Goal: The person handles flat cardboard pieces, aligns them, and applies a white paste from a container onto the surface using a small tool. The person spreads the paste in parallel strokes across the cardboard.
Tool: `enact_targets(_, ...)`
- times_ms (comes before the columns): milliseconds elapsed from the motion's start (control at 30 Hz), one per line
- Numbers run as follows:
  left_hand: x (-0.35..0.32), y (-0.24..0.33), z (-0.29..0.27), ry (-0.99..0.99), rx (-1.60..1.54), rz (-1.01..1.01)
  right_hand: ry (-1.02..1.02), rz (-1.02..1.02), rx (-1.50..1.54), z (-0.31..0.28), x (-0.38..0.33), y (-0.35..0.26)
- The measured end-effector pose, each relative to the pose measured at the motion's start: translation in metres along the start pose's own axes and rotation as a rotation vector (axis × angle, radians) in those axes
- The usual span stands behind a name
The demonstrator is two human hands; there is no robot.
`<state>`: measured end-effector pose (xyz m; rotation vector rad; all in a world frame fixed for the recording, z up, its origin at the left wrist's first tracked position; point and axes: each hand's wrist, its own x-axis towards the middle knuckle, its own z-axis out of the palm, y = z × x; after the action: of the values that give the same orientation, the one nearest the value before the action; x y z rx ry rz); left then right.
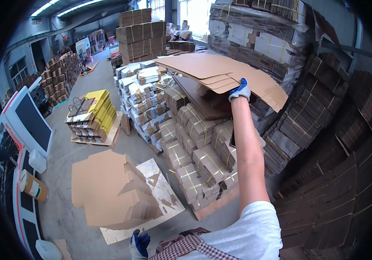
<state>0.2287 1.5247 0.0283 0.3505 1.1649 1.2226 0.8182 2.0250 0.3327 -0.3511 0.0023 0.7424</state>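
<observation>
My right hand [240, 90], in a blue-and-white work glove, is raised at the end of an outstretched arm. It is closed on the near edge of several flat brown cardboard sheets [212, 66], which fan out and bow a little. Beneath them, a darker brown board [199, 97] lies on strapped bundles of folded cardboard [194, 125]. Low at the front, my left hand [139, 245] wears a matching glove and hangs near my body, fingers apart, with nothing seen in it. Just beyond it, a stack of die-cut cardboard blanks [108, 184] rests on a wooden pallet [168, 203].
A yellow-sided stack [99, 112] sits on a small pallet at left. White-and-brown bundles [140, 95] and tall strapped piles [140, 37] stand farther back. Film-wrapped stacks [255, 39] and leaning bundles [311, 99] line the right. A white machine [28, 117] and a brown drum [34, 186] are at left.
</observation>
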Motion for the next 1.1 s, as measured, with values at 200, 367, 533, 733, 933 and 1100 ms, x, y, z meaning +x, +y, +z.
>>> enact_targets(200,0.0,-0.007,0.005,-0.04,0.024,0.024,0.016,0.037,-0.02,0.003,0.001,0.005)
enact_targets(367,-0.005,-0.005,0.01,-0.019,0.013,-0.022,-0.027,0.049,-0.045,-0.012,-0.007,0.01)
enact_targets(533,-0.008,-0.008,0.011,-0.016,0.058,-0.009,-0.103,0.062,-0.039,-0.019,0.003,0.006)
enact_targets(733,-0.02,-0.008,0.023,0.094,0.272,0.071,-0.176,0.037,-0.098,-0.022,-0.003,0.028)
enact_targets(933,-0.022,0.007,0.018,0.141,0.026,0.0,-0.48,0.166,-0.24,-0.036,-0.025,0.012)
enact_targets(1100,-0.037,0.008,0.005,0.27,-0.055,-0.086,-0.242,0.118,-0.389,-0.073,-0.09,0.023)
